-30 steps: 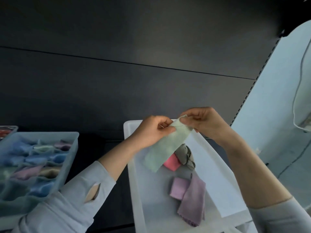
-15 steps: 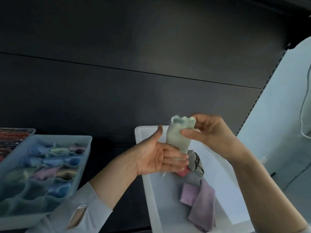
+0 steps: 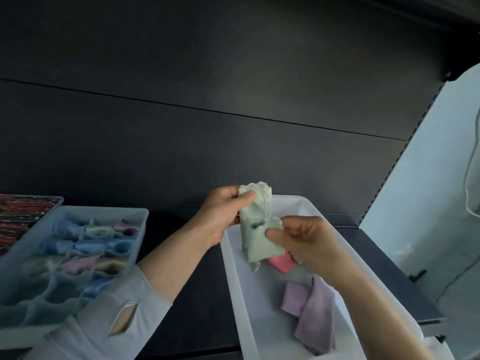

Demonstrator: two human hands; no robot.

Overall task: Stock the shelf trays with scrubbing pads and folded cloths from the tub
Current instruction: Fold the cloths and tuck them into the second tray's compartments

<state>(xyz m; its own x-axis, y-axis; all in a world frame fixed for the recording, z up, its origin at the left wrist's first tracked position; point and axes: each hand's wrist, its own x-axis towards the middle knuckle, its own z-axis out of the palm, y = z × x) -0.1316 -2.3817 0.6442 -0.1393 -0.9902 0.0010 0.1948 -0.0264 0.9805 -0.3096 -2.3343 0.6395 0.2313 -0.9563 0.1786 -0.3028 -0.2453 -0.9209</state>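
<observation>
A pale green cloth (image 3: 255,224), folded into a narrow bundle, hangs above the far end of the white tub (image 3: 233,271). My left hand (image 3: 222,211) grips its upper part, thumb across the front. My right hand (image 3: 301,240) pinches its lower right edge. Inside the tub lie a pink cloth (image 3: 281,262) and two purple cloths (image 3: 311,313). At the left stands a grey-blue divided tray (image 3: 140,229) holding several folded cloths in blue, purple, green and tan.
A second tray (image 3: 23,211) with dark red and multicoloured items sits at the far left behind the divided one. Both trays and the tub rest on a dark shelf (image 3: 197,302) with a dark back panel. A pale wall rises at the right.
The cloth went from a long strip to a folded bundle. My left hand, open under it half a second ago, now grips its top; my right hand moved down to its lower edge.
</observation>
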